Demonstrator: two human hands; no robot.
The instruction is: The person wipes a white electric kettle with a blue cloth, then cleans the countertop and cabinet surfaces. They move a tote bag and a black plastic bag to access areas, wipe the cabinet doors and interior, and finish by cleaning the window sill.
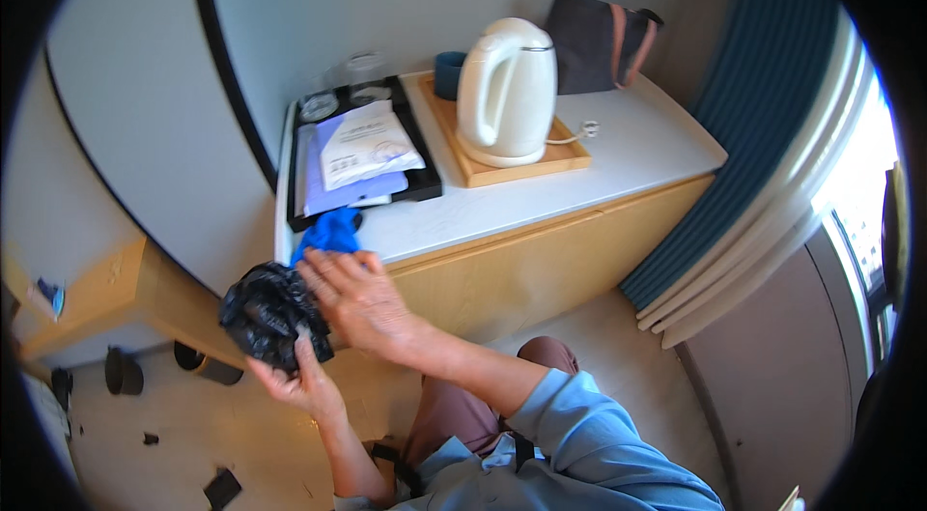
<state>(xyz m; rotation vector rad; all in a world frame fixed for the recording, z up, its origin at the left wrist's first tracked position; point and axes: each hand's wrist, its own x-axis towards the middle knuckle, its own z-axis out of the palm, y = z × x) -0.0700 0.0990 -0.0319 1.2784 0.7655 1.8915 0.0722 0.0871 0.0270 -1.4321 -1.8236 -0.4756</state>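
Observation:
My left hand [300, 380] grips a crumpled black plastic bag [268, 312] in front of the cabinet's left corner. Beside it, my right hand [358, 301] reaches across with its palm down and fingertips at a blue cloth [329, 232] on the countertop's front edge. Whether those fingers hold the cloth or rest on it cannot be seen. Just behind the cloth is a black tray [427, 185] bearing a white packet [369, 145], a purple packet [315, 188] and drinking glasses [366, 73].
A white electric kettle [507, 98] stands on a wooden tray [481, 176], with a dark blue cup [447, 73] behind it. A dark tote bag [586, 47] leans at the back right. Curtains [753, 91] hang on the right. Bins [221, 371] and dark scraps [222, 488] are on the floor at left.

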